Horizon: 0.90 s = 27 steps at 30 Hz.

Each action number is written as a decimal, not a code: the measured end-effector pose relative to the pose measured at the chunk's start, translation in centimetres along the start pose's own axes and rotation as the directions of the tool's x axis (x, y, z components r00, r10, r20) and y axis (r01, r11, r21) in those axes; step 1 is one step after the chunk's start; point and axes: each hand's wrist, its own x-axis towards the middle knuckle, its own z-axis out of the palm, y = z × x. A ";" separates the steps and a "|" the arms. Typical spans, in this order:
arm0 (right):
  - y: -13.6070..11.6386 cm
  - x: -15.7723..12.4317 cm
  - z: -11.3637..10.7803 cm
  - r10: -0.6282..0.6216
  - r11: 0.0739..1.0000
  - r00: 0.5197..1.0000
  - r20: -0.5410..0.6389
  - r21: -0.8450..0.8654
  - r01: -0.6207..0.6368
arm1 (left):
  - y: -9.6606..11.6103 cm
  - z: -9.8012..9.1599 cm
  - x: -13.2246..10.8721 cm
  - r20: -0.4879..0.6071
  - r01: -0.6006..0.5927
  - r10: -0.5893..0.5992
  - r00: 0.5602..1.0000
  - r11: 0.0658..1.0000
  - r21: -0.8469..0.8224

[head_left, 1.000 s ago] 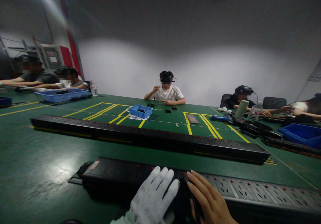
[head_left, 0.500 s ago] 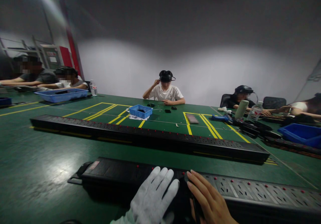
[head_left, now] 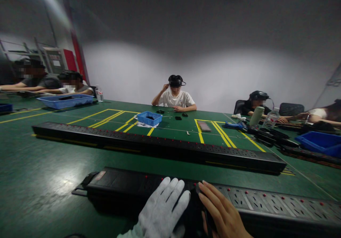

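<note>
A long black power strip [head_left: 119,183] with several sockets and small red parts runs across the front of the green table. My left hand [head_left: 162,209], in a white glove, lies flat on it with the fingers stretched out. My right hand [head_left: 221,209] is bare and close beside the left. Its fingers are together, bent over the strip, with the thumb below them. A dark piece [head_left: 198,188] shows at its fingertips, and something dark lies between thumb and fingers; its kind is hidden.
A second long black power strip [head_left: 160,145] lies farther back. Beyond it are a small blue basket [head_left: 149,118] and black parts [head_left: 178,118]. A larger blue basket [head_left: 66,101] stands left, a blue tray [head_left: 319,142] right. A person [head_left: 176,97] sits opposite; others sit at both sides.
Both hands and the power strips stay where they were. The person opposite has shifted their head very slightly to the left.
</note>
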 end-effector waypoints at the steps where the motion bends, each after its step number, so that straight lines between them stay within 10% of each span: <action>1: 0.0 0.0 0.0 0.002 1.000 1.000 0.000 0.001 -0.002 | 0.0 0.0 0.1 0.002 0.005 -0.005 1.000 1.000 0.002; 27: 0.0 0.0 0.0 0.019 1.000 1.000 0.006 -0.007 -0.019 | 0.1 0.0 0.1 -0.003 0.002 -0.002 1.000 1.000 0.014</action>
